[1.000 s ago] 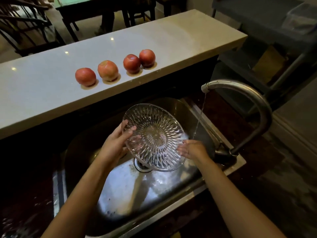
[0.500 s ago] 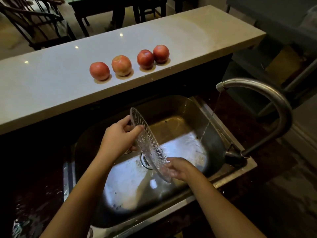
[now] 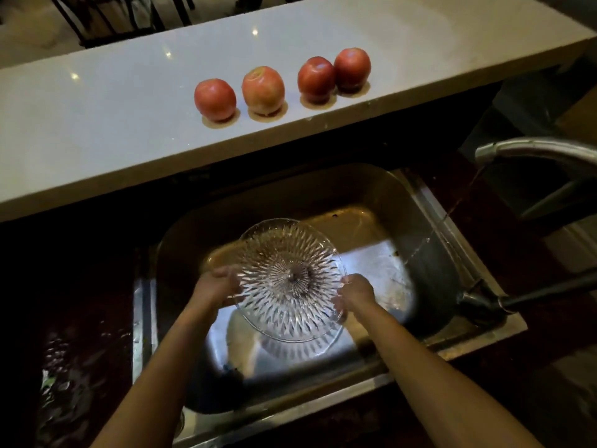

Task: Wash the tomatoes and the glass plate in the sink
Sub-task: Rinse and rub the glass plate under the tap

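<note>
Two hands on the plate from where I'm watching. The left hand (image 3: pixel 219 286) grips the clear cut-glass round plate (image 3: pixel 290 279) at the plate's 9 o'clock, fingers curled over the rim. It's a bit blurry there, so I can't tell exactly how the thumb sits. The right hand (image 3: pixel 355 294) pinches the rim at about 4 o'clock, thumb on top and fingers tucked under the glass. Both forearms come up from the bottom of the view and angle in toward each other, wrists fairly straight.

The plate is held over the basin of the stainless steel sink (image 3: pixel 420 202), face roughly up toward me and clear of the basin floor. The curved metal faucet (image 3: pixel 533 150) sits out at 3 o'clock. Its thin stream of water (image 3: pixel 452 211) drops near the sink's right wall, well apart from the plate.

Up at 12 o'clock, four round red tomatoes (image 3: pixel 214 99) sit in a row on the pale stone counter ledge (image 3: pixel 97 124), with the right-hand two just beside each other.
</note>
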